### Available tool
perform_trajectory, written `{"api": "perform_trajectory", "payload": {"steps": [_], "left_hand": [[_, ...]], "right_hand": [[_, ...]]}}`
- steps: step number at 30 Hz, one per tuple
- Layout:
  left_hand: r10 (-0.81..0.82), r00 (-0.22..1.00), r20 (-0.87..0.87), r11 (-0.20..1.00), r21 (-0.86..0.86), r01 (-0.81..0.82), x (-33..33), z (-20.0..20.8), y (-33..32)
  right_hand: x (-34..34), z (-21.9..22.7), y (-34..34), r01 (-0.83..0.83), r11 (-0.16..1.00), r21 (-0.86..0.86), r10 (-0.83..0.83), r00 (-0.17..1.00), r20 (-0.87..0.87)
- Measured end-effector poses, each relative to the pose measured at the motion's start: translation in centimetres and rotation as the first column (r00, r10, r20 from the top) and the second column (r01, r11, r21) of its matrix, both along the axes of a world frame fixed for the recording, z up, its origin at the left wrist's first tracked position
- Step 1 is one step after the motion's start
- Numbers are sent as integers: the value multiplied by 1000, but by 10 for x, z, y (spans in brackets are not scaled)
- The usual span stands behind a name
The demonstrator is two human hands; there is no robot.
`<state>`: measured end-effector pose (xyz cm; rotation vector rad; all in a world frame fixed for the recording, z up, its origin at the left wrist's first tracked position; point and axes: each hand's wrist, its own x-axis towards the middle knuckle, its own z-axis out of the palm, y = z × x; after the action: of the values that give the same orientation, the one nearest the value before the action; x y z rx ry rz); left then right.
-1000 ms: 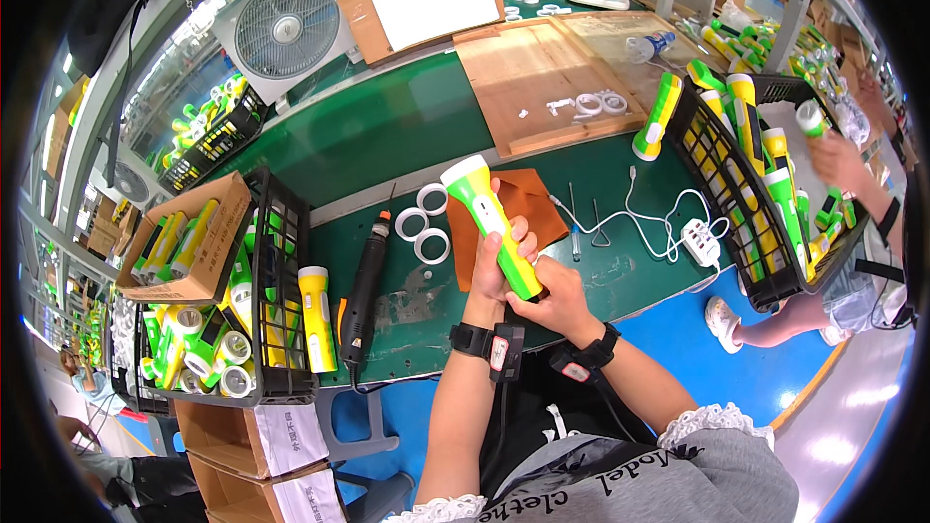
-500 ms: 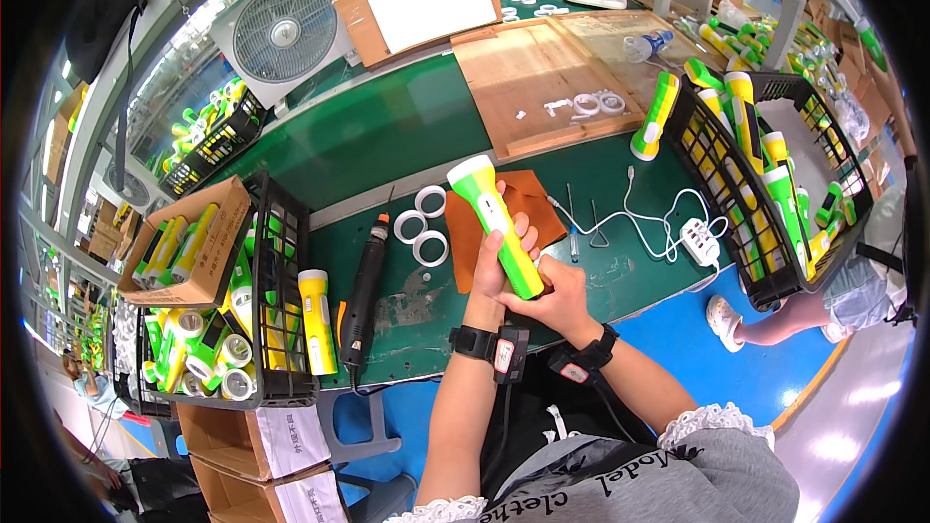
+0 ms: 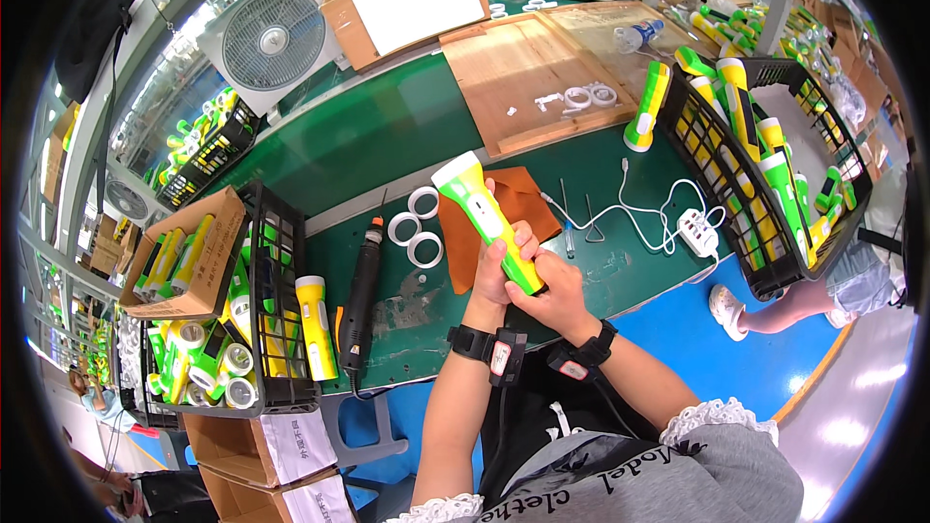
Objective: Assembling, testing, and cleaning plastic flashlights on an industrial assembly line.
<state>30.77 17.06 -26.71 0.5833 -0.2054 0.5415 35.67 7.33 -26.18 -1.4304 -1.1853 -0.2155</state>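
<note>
Seen from above, a person holds a green-and-yellow flashlight [image 3: 487, 219] over a green workbench [image 3: 387, 136], both hands wrapped around its handle end. The left hand [image 3: 496, 266] grips the body from the 9 o'clock side; the right hand [image 3: 557, 295] clasps the tail from 5 o'clock — the two hands touch. The flashlight tilts, its wide head pointing toward 11 o'clock, above a brown leather mat [image 3: 499, 218]. Just at 9 o'clock of it lie three white rings [image 3: 417, 228], then a black electric screwdriver [image 3: 362, 286]. A black crate of flashlights [image 3: 765, 150] stands at 3 o'clock — a white power strip [image 3: 697, 230] lies between.
</note>
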Motion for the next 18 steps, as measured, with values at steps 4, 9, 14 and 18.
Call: {"api": "perform_trajectory", "payload": {"steps": [4,9,14,18], "left_hand": [[-8,1000,1,1000,-4,8,0,0,0],[-37,999,24,999,29,37,0,1,1],[1,1000,-23,1000,29,0,-2,5,-1],[-29,1000,-10,999,32,29,-1,5,-1]], "right_hand": [[-1,-2,1,10,1000,16,-11,1000,17],[-1,0,-1,11,1000,2,-11,1000,13],[-1,0,0,12,1000,6,-12,1000,6],[-2,1,0,41,999,-10,-41,999,13]]}}
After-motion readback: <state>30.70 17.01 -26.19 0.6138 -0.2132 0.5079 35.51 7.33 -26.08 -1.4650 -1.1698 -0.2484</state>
